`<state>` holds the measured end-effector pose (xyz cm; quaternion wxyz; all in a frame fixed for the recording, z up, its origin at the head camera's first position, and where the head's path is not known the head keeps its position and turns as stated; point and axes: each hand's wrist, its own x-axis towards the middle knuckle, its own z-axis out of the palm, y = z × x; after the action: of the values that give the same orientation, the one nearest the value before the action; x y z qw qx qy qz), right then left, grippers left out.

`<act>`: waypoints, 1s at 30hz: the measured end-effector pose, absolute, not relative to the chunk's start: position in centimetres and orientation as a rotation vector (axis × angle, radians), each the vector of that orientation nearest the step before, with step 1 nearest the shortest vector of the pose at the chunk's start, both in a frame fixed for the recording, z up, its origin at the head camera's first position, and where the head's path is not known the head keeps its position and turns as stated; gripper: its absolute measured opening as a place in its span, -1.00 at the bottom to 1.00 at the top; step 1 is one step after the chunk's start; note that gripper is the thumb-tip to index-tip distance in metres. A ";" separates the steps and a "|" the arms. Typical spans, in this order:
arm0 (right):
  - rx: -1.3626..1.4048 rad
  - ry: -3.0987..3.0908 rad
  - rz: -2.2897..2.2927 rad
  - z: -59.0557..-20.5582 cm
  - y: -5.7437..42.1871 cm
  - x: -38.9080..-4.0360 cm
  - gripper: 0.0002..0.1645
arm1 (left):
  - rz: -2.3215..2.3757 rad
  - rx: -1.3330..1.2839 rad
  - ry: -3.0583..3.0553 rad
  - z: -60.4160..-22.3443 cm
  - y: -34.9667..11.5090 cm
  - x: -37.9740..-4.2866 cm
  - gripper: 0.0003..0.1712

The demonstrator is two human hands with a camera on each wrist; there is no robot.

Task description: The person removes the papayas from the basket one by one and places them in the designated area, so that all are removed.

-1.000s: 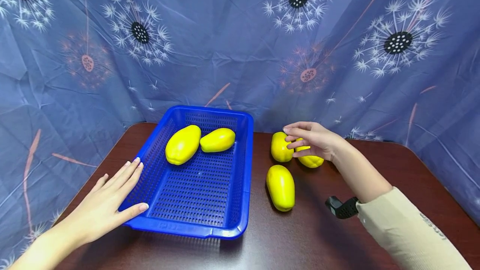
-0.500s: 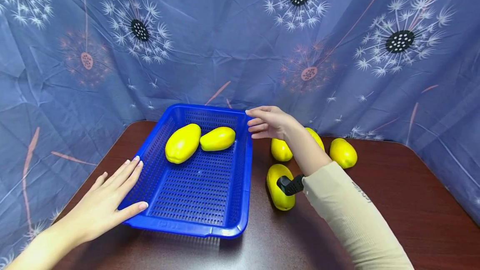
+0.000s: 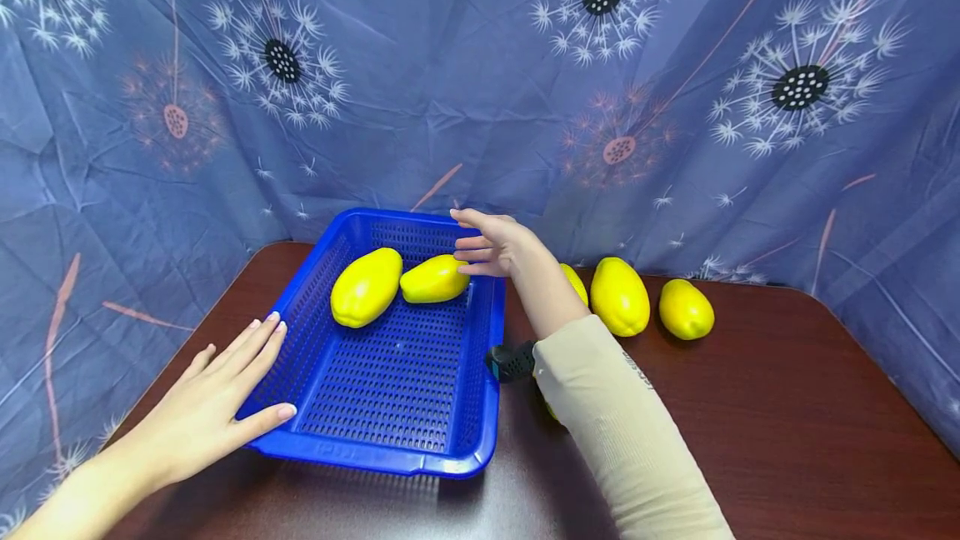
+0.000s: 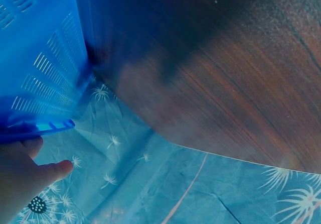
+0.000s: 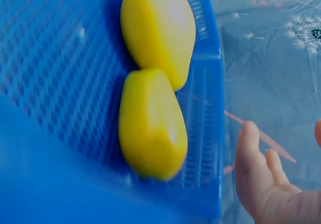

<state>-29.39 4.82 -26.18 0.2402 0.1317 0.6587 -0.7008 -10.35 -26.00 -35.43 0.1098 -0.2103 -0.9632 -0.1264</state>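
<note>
Two yellow papayas lie in a blue perforated plastic basket (image 3: 360, 458), the larger papaya (image 3: 367, 287) to the left of the smaller papaya (image 3: 431, 280). My left hand (image 3: 206, 419) rests its straight fingers on the basket's left rim, thumb towards the front. Over the far right rim hovers my right hand (image 3: 495, 246), fingers relaxed and apart, holding nothing. Its fingertips overlap the smaller papaya's right end in the head view. The right wrist view shows both papayas touching or nearly so, with the right hand (image 5: 263, 179) apart from them.
Right of the basket, papayas lie on the brown table (image 3: 757, 407): one papaya (image 3: 620, 297) in the middle, another papaya (image 3: 686, 309) farther right. Two more are mostly hidden behind the right arm. A blue dandelion-print cloth (image 3: 480, 90) hangs behind the table.
My right hand has moved left from above the papayas on the table to the basket's far right rim. The left hand, basket and papayas stay put.
</note>
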 end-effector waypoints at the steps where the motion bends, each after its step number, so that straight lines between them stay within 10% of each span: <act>1: 0.386 1.778 -1.933 -26.3 4.5 -29.4 -0.36 | -0.371 -0.618 -2.831 -35.4 -26.0 -10.4 -0.01; 16: 0.971 1.343 -2.100 -31.7 0.3 -29.7 -0.13 | -0.378 -0.614 -2.845 -35.4 -26.0 -10.5 0.00; 30: 0.612 1.709 -1.802 -33.1 0.5 -28.9 -0.08 | -0.392 -0.594 -2.881 -35.4 -26.1 -10.5 -0.01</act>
<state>-28.92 0.47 -33.10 0.2876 0.2291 0.6399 -0.6748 -10.54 -26.08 -35.39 0.0868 -0.1994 -0.9671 -0.1316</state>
